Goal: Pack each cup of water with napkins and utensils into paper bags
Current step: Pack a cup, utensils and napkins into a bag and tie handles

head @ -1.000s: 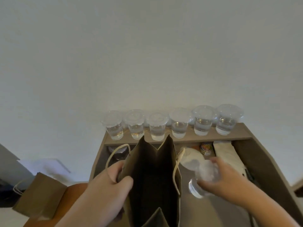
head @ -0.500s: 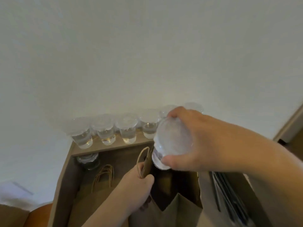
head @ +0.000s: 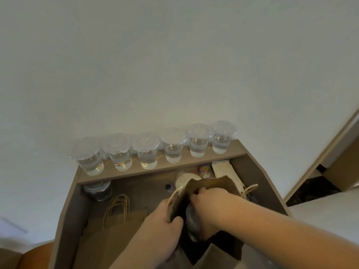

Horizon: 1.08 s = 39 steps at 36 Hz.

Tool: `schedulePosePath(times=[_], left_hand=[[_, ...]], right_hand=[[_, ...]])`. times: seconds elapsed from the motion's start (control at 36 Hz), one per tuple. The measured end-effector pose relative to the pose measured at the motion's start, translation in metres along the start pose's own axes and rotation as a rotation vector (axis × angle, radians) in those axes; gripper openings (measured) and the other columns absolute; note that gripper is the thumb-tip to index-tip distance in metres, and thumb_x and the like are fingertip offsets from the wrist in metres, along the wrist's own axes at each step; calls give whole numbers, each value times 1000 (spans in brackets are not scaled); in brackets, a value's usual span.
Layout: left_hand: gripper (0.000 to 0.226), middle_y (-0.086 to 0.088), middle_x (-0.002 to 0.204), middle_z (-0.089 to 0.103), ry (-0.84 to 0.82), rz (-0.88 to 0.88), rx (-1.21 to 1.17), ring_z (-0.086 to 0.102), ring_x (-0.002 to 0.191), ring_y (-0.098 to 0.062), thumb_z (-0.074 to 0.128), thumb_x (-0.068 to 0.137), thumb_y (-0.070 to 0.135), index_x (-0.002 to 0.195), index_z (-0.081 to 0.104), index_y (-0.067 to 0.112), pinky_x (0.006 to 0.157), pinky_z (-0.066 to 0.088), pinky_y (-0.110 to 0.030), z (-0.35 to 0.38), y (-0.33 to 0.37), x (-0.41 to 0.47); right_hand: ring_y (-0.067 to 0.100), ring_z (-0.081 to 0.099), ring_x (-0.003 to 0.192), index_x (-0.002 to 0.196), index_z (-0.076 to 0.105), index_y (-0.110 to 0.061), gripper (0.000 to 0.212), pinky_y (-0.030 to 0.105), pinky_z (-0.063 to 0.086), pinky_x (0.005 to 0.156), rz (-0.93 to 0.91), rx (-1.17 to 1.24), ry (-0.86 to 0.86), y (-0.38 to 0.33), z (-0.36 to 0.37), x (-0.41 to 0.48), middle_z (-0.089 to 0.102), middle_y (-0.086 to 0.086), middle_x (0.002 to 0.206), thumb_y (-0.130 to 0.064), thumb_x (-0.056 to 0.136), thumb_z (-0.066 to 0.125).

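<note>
The left hand (head: 165,224) gripped the open paper bag (head: 211,184) by its left rim, fingers curled over it. The right hand (head: 211,204), fingers wrapped round a cup (head: 192,220), held it inside the bag, mid-bench (head: 139,191).

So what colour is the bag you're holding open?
Plain brown, unprinted: a kraft paper bag. The head view shows it best.

A clear cup (head: 192,220) is being held inside an open paper bag (head: 211,184).
The bag's left rim is being gripped by the left hand (head: 165,226) and the cup is being clasped by the right hand (head: 210,205); six water cups (head: 172,152) are standing on the shelf (head: 185,159) behind.
</note>
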<state>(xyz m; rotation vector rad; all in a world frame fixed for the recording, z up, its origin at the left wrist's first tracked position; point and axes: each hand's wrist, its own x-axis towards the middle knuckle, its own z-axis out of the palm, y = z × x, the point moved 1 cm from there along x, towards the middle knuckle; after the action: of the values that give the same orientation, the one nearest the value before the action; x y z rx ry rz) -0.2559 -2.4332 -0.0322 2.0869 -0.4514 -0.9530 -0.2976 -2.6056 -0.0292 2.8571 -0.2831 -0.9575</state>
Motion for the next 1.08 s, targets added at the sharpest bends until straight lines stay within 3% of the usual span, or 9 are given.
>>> schedulePosePath(times=[0.19, 0.33, 0.44, 0.53, 0.58, 0.64, 0.75, 0.94, 1.08], left_hand=[[40, 7, 87, 70, 14, 13, 28, 65, 70, -12, 48, 82, 42, 116, 46, 65, 75, 56, -33, 6, -11, 3], [43, 9, 102, 72, 26, 47, 144, 72, 82, -5, 53, 95, 32, 132, 46, 53, 68, 55, -16, 2, -6, 3], [43, 15, 120, 70, 49, 71, 248, 66, 110, -6, 57, 95, 39, 133, 45, 54, 103, 51, -32, -6, -2, 2], [44, 24, 114, 68, 28, 75, 244, 64, 106, 3, 60, 99, 39, 130, 38, 59, 99, 47, -30, -8, 2, 1], [45, 27, 112, 67, 41, 80, 243, 63, 104, 7, 61, 99, 37, 131, 38, 58, 95, 45, -28, -7, 4, 1], [49, 25, 115, 68, 58, 79, 254, 64, 105, 4, 63, 97, 37, 134, 39, 58, 95, 46, -28, -4, 6, 1], [50, 22, 102, 74, 73, 121, 268, 70, 92, 3, 63, 93, 41, 126, 38, 69, 93, 53, -30, 2, 8, 0], [58, 34, 100, 71, 86, 174, 250, 71, 86, 7, 63, 93, 40, 113, 32, 85, 78, 51, -22, 7, 3, 4], [66, 41, 102, 67, 100, 215, 246, 70, 87, 11, 64, 95, 37, 107, 27, 92, 77, 50, -18, 9, 3, 6]], right_hand=[[48, 46, 141, 167, 19, -19, 103, 66, 43, 112, -93, -177, -130, -28, 40, 43, 38, 23, 159, -53, 89, 78], [32, 57, 128, 152, 50, -20, 59, 54, 49, 111, -223, 129, -27, -21, 8, 0, 56, 11, 144, -41, 100, 69], [1, 66, 93, 121, 68, -39, 23, 26, 59, 86, -347, 664, 378, 26, -39, -82, 72, -17, 103, -49, 104, 55], [12, 57, 56, 103, 72, -43, 23, 30, 50, 54, -229, 1146, 925, 80, -40, -114, 65, -1, 71, -43, 98, 49], [18, 51, 49, 100, 74, -41, 26, 25, 43, 49, 46, 1224, 1126, 119, -15, -101, 60, -2, 61, -39, 92, 49], [5, 58, 53, 94, 75, -39, 18, 18, 51, 54, 292, 1213, 979, 147, 25, -61, 65, -12, 62, -34, 94, 57], [18, 73, 77, 92, 74, -29, 16, 43, 66, 78, 635, 1143, 432, 165, 139, 19, 75, -3, 84, -37, 99, 62], [16, 75, 53, 95, 67, -26, 23, 37, 67, 60, 826, 1156, 180, 149, 222, 58, 76, 0, 75, -49, 94, 71], [15, 75, 61, 91, 64, -31, 19, 35, 65, 58, 827, 1063, 253, 145, 231, 64, 73, -3, 80, -46, 93, 75]])
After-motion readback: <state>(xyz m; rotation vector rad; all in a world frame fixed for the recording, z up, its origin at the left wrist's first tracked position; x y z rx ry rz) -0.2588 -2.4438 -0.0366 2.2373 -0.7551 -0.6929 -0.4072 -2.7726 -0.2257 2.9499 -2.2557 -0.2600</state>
